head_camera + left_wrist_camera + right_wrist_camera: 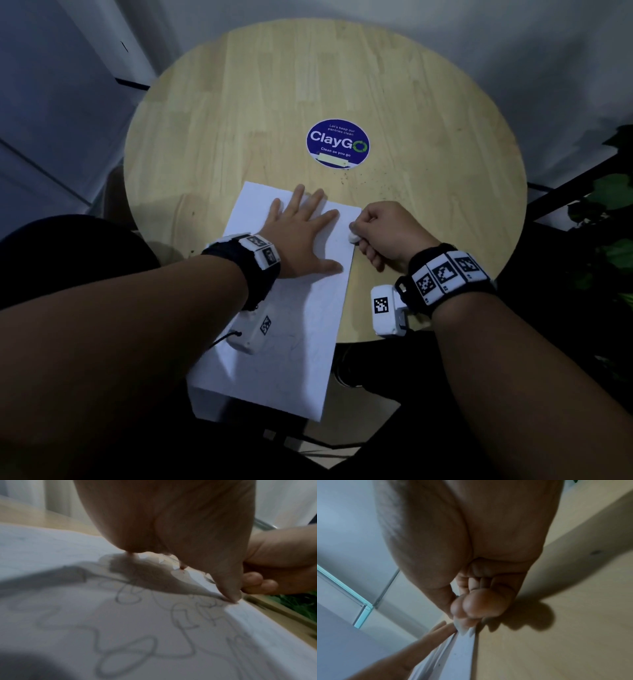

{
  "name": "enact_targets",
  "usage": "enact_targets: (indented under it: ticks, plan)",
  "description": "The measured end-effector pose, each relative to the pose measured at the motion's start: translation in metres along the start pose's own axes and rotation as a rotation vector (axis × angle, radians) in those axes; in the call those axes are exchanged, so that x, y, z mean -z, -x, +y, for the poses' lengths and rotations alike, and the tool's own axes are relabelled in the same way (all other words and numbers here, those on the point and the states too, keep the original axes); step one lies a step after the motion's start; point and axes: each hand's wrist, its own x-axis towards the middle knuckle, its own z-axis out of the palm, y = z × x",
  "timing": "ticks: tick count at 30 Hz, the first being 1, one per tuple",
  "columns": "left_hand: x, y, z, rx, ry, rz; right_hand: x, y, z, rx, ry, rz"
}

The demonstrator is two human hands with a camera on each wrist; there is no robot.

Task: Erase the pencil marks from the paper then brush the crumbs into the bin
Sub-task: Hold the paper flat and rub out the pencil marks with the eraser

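While its fingers spread wide and lie flat, the left hand (301, 233) presses palm-down on the upper part of the white paper (291, 359), the thumb reaching toward the sheet's right edge. Just beside it, the right hand (387, 233) is curled into a loose fist, its thumb and fingers pinching a small white eraser (354, 237) whose rounded end touches the paper at that right edge, close to the left index finger. From the left wrist view, grey pencil marks (188, 619) show as looping, blurred outlines across the sheet beneath the palm. The paper is a smooth rectangular sheet lying at a slant on the round table (239, 102), with its near end hanging past the table's rim. The tabletop is pale wood in jointed strips. Beyond the hands, a scatter of dark crumbs (373, 185) lies on the wood, near a round blue sticker (338, 144) printed "ClayGo". Green leaves (613, 195) show at the right edge, past the table.
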Motion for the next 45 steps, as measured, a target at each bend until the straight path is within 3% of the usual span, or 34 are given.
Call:
enact_targets:
  ticks: [8, 12, 16, 17, 21, 22, 25, 26, 30, 34, 35, 39, 40, 45]
  plan:
    - [0.0, 0.013, -0.036, -0.001, -0.11, -0.099, -0.007, 0.0, -0.006, 0.044, -0.011, 0.031]
    - [-0.004, 0.013, -0.036, 0.009, -0.125, -0.154, -0.024, 0.006, -0.013, 0.044, 0.106, -0.14]
    - [-0.005, 0.012, -0.034, 0.012, -0.111, -0.158, -0.03, -0.002, -0.021, 0.154, 0.34, 0.072]
    - [-0.005, 0.011, -0.035, 0.012, -0.11, -0.159, -0.03, -0.002, -0.024, 0.163, 0.378, 0.063]
    - [-0.005, 0.011, -0.035, 0.016, -0.107, -0.162, -0.04, 0.015, -0.034, 0.079, 0.47, -0.282]
    - [-0.004, 0.011, -0.035, 0.018, -0.109, -0.167, -0.041, 0.013, -0.034, 0.097, 0.484, -0.247]
    - [-0.003, 0.011, -0.034, 0.023, -0.1, -0.174, -0.031, 0.0, -0.032, 0.152, 0.425, 0.071]
    - [-0.003, 0.011, -0.034, 0.023, -0.098, -0.173, -0.028, -0.002, -0.031, 0.145, 0.418, 0.089]
    - [-0.004, 0.01, -0.034, 0.024, -0.099, -0.171, -0.031, 0.009, -0.03, 0.072, 0.46, -0.167]
    - [-0.003, 0.01, -0.032, 0.034, -0.097, -0.17, -0.028, -0.001, -0.026, 0.167, 0.428, 0.114]
    - [-0.003, 0.009, -0.032, 0.035, -0.096, -0.168, -0.028, -0.001, -0.026, 0.176, 0.442, 0.13]
    - [-0.004, 0.009, -0.033, 0.038, -0.103, -0.165, -0.029, 0.005, -0.03, 0.127, 0.504, -0.145]
    - [-0.004, 0.009, -0.032, 0.039, -0.105, -0.168, -0.03, 0.005, -0.029, 0.137, 0.502, -0.13]
    - [-0.003, 0.009, -0.031, 0.041, -0.104, -0.178, -0.03, -0.008, -0.024, 0.218, 0.471, 0.208]
